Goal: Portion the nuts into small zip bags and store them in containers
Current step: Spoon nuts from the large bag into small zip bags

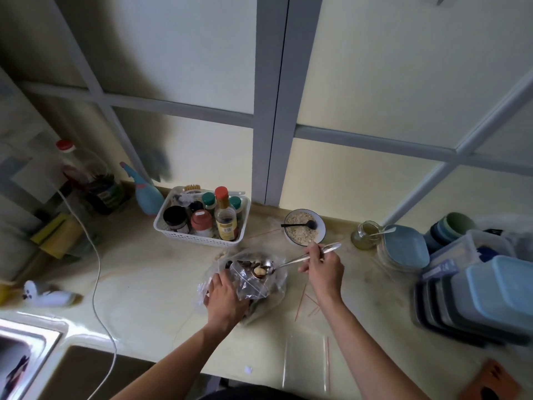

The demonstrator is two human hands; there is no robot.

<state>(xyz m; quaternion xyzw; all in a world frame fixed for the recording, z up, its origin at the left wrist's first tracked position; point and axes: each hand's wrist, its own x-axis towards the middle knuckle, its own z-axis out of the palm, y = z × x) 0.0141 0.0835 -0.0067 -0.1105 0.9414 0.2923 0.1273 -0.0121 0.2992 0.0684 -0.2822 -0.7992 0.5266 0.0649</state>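
Observation:
A large clear plastic bag of nuts (274,295) lies in the middle of the counter. My left hand (226,297) holds a small zip bag (248,281) open over it. My right hand (323,265) grips a metal spoon (291,262) by the handle. The spoon's bowl carries a few nuts (259,271) and sits at the mouth of the small bag. Stacked blue and clear lidded containers (484,293) stand at the right. More empty zip bags (305,359) lie flat near the counter's front edge.
A white basket of bottles and jars (202,223) stands behind the bags. To its right are a bowl of oats with a black spoon (304,226), a glass jar (364,235) and blue plates (403,249). A sink (26,353) is at the lower left, with a white cable (98,272) across the counter.

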